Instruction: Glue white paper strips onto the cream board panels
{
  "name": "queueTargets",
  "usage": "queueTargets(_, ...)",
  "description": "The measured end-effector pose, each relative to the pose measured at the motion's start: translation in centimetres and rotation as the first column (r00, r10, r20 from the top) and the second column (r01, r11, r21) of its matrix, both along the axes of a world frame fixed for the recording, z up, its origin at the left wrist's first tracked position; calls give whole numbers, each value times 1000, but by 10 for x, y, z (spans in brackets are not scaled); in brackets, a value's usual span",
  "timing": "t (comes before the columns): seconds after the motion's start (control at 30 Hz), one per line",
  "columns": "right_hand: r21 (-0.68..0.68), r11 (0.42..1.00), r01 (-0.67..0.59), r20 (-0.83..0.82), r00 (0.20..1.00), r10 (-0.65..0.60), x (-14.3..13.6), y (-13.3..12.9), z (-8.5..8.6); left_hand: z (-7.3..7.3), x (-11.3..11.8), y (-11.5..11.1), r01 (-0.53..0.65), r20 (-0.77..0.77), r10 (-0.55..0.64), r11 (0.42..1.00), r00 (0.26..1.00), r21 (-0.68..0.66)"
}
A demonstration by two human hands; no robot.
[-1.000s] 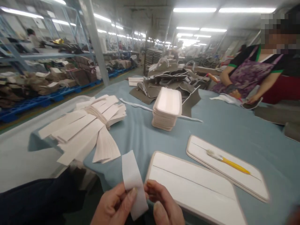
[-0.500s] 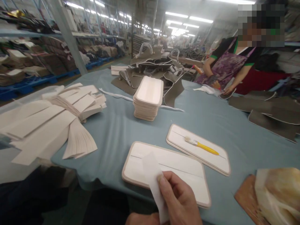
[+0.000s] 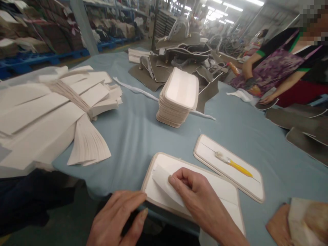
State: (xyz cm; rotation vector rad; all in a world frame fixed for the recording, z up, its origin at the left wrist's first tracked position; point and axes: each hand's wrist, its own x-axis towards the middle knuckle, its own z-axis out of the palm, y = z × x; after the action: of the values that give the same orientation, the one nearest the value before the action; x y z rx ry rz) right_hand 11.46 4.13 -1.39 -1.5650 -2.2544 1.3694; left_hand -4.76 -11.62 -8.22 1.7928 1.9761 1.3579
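A white strip (image 3: 162,182) is pinched between the thumb and fingers of my right hand (image 3: 200,194). It slants over the left half of a white rounded panel (image 3: 222,184) with a beige rim, at the table's front edge. My left hand (image 3: 119,215) has its thumb and fingers apart, its fingertips at the panel's left front corner. Behind and to the right lies a narrower white panel (image 3: 206,145) with a line along its middle. On it rests a yellow-handled paintbrush (image 3: 239,168), bristles to the left.
Fanned bundles of pale strips (image 3: 51,112) cover the table's left side. A stack of rounded panels (image 3: 180,89) stands mid-table, with dark grey pieces (image 3: 151,73) behind. At right, a person in a purple patterned apron (image 3: 276,68) handles a piece. A stained container (image 3: 307,222) sits front right.
My left hand has come up to the panel's left corner, apart from the strip. My right hand has tilted the strip leftward, low over the panel. The view has shifted.
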Motion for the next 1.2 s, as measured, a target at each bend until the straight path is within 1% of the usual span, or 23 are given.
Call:
queueTargets(0.03,1,1000,-3,23,1000,3,-2,1,-1,-1,-4,4,-27,-44,28,1000,999,15)
queueTargets(0.13,7,1000,-10,106,994,9,-6,3,-5,-5,-11,15,-29,-116,35,998,993,60)
queueTargets(0.27,20,1000,-20,171,985,16,-10,8,-4,-8,-16,25,-4,-125,12,998,992,58)
queueTargets(0.43,26,999,-48,188,981,42,-17,16,0,-13,-19,27,18,-124,-15,1000,992,21)
queueTargets(0.53,0,998,-66,169,983,65,-18,19,3,-16,-19,28,26,-121,-26,1000,992,-2)
queueTargets(0.63,-49,997,-51,116,992,57,-14,19,8,-18,-18,29,32,-108,-33,999,994,-10)
queueTargets(0.73,-138,990,-19,35,999,24,-10,21,11,-20,-16,30,16,-85,-17,1000,996,-17)
queueTargets(0.83,-213,977,-28,-36,999,21,-10,25,9,-23,-15,28,-18,-78,16,999,997,-28)
queueTargets(0.9,-200,979,-41,-40,999,33,-11,28,5,-24,-14,26,-43,-82,40,998,996,-37)
queueTargets(1.03,-135,989,-53,38,998,59,-14,32,-2,-27,-14,23,-84,-97,77,994,992,-72)
queueTargets(1.2,-88,995,-50,114,992,60,-10,32,-2,-28,-15,21,-94,-113,85,993,990,-77)
